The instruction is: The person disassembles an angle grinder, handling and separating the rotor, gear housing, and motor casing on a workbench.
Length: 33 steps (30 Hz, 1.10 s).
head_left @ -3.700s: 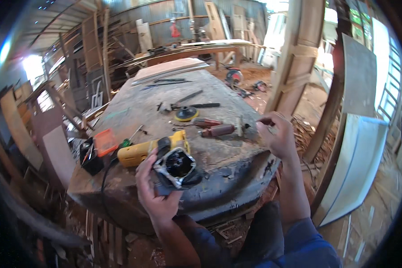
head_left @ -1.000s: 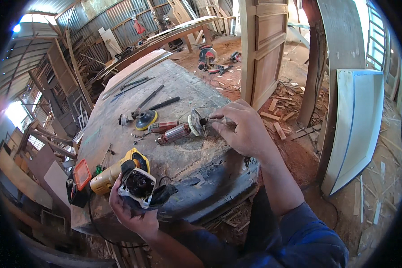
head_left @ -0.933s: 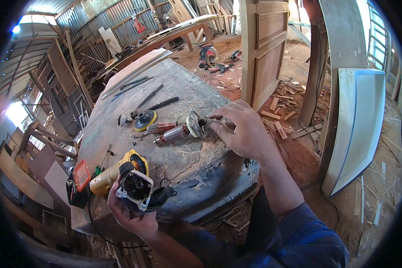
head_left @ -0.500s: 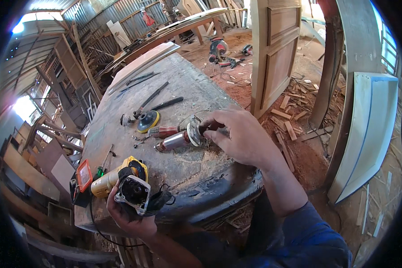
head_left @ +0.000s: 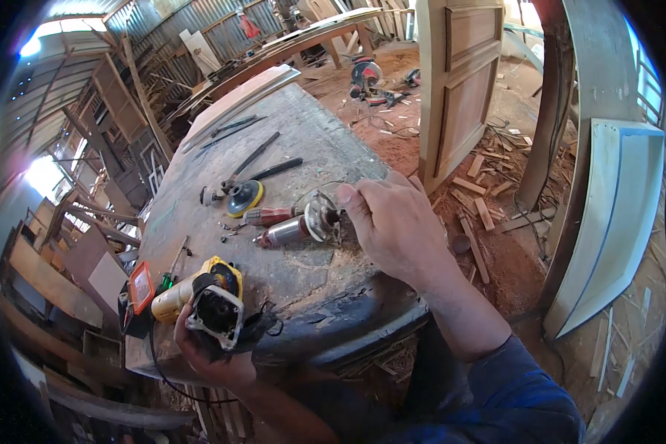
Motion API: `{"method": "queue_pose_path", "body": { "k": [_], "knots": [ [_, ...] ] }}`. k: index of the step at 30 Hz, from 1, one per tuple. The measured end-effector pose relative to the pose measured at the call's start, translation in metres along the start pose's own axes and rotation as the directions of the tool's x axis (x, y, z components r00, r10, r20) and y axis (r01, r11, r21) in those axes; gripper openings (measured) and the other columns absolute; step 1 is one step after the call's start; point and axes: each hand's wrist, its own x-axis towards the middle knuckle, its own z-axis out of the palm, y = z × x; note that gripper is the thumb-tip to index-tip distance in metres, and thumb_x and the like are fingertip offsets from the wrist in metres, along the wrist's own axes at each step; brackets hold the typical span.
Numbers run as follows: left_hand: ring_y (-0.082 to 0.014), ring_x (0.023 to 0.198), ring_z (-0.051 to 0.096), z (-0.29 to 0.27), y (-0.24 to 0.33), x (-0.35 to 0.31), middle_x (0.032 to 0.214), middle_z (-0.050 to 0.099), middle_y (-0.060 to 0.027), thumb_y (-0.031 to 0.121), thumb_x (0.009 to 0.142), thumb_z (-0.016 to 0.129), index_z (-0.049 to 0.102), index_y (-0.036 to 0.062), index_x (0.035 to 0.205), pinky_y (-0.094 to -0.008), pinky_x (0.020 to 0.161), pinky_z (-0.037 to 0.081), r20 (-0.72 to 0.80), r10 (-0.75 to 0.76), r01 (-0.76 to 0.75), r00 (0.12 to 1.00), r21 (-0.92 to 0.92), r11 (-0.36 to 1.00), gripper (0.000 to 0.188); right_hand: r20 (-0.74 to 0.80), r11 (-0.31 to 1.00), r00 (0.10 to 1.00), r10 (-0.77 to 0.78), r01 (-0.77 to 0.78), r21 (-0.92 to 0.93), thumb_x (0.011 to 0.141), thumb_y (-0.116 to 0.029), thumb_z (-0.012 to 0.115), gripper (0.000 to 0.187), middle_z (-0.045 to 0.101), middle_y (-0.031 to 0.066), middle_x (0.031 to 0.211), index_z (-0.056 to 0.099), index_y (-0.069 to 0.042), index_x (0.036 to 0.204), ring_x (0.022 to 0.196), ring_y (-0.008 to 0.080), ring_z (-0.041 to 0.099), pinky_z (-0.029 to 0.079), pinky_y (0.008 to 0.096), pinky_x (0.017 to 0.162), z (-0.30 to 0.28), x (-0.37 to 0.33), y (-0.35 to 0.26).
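Note:
My left hand point(head_left: 211, 362) is wrapped round the open-ended housing of a yellow and black power tool point(head_left: 218, 307), its hollow front facing up toward me, at the near edge of the workbench. On the bench lies a motor armature point(head_left: 285, 232) with a metal flange point(head_left: 320, 216) at its right end. My right hand point(head_left: 399, 229) is closed just beside that flange, thumb raised on top; its other fingers are hidden, and what they hold does not show. A red-handled screwdriver point(head_left: 270, 215) rests behind the armature. Near it is a round backing pad point(head_left: 244, 198) with a yellow rim.
The worn workbench point(head_left: 325, 148) carries black-handled tools point(head_left: 274, 170), an orange-rimmed box point(head_left: 139, 288) and a green-handled screwdriver point(head_left: 168, 281). A power cord point(head_left: 155, 362) hangs by the left edge. To the right stand a wooden door point(head_left: 462, 89) and wood scraps point(head_left: 481, 211); a red saw point(head_left: 366, 78) sits beyond.
My right hand has shifted slightly right and turned, its thumb now up and its fingers drawn back from the flange end. My left hand keeps its hold on the tool housing.

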Motion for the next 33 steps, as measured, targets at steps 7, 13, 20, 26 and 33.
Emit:
{"method": "queue_pose_path", "body": {
  "k": [7, 13, 20, 26, 33],
  "knots": [
    [-0.0346, 0.138, 0.060, -0.011, 0.002, -0.004, 0.148, 0.061, -0.0225, 0.001, 0.071, 0.093, 0.050, -0.0014, 0.149, -0.0502, 0.120, 0.047, 0.012, -0.048, 0.048, 0.999, -0.024, 0.999, 0.089, -0.083, 0.993, 0.995, -0.052, 0.060, 0.104, 0.106, -0.032, 0.064, 0.033, 0.071, 0.0221, 0.086, 0.073, -0.003, 0.095, 0.093, 0.0433, 0.068, 0.050, 0.0517, 0.086, 0.002, -0.001, -0.008],
    [-0.0392, 0.143, 0.058, -0.007, -0.004, -0.004, 0.150, 0.060, -0.0280, 0.004, 0.076, 0.090, 0.053, -0.0038, 0.146, -0.0505, 0.121, 0.045, 0.046, 0.065, -0.050, 0.997, -0.270, 0.962, 0.080, -0.130, 0.996, 0.991, -0.028, 0.039, 0.075, 0.102, -0.032, 0.071, 0.032, 0.069, 0.0195, 0.081, 0.072, -0.002, 0.092, 0.084, 0.0382, 0.067, 0.049, 0.0484, 0.081, 0.005, -0.007, -0.006],
    [-0.0346, 0.133, 0.065, -0.013, 0.014, -0.001, 0.143, 0.068, -0.0235, 0.008, 0.069, 0.097, 0.061, 0.0008, 0.139, -0.0470, 0.117, 0.048, 0.022, 0.145, -0.141, 0.989, -0.146, 0.979, 0.079, -0.113, 0.999, 0.993, 0.033, -0.030, 0.024, 0.101, -0.038, 0.075, 0.038, 0.063, 0.0132, 0.076, 0.070, -0.001, 0.092, 0.079, 0.0309, 0.061, 0.047, 0.0445, 0.077, 0.007, -0.009, -0.011],
    [-0.0319, 0.124, 0.069, -0.020, 0.023, 0.008, 0.136, 0.074, -0.0164, 0.015, 0.065, 0.101, 0.065, 0.0033, 0.135, -0.0449, 0.111, 0.049, -0.004, 0.233, -0.233, 0.972, 0.049, 0.971, 0.079, -0.109, 0.998, 0.992, 0.066, -0.067, -0.006, 0.101, -0.041, 0.075, 0.042, 0.062, 0.0127, 0.077, 0.069, -0.001, 0.091, 0.078, 0.0306, 0.060, 0.048, 0.0438, 0.076, 0.007, -0.009, -0.012],
    [-0.0307, 0.125, 0.069, -0.026, 0.026, 0.011, 0.138, 0.073, -0.0134, 0.023, 0.067, 0.100, 0.066, 0.0061, 0.136, -0.0440, 0.110, 0.047, 0.028, 0.265, -0.266, 0.964, 0.183, 0.946, 0.079, -0.115, 0.998, 0.992, 0.052, -0.054, -0.016, 0.101, -0.039, 0.075, 0.040, 0.063, 0.0132, 0.079, 0.068, -0.001, 0.092, 0.078, 0.0301, 0.061, 0.048, 0.0437, 0.075, 0.008, -0.009, -0.006]
  ]
}}
